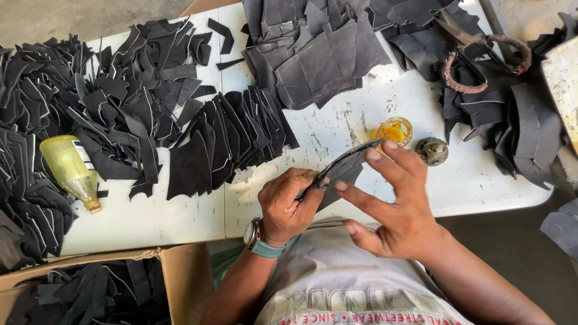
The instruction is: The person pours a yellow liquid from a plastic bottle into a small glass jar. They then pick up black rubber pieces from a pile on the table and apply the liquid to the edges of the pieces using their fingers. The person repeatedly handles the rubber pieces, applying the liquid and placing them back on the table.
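Left hand [288, 207] clenching around lower end of dark curved leather strip [343, 162], holding it over white table [180, 216]. Right hand [391, 204] hovering just right of strip, fingers spread, grasping nothing, fingertip touching strip's upper end. Small round jar of yellow glue [395, 130] sitting just beyond strip tip. Rusty scissors [478, 51] lying well apart.
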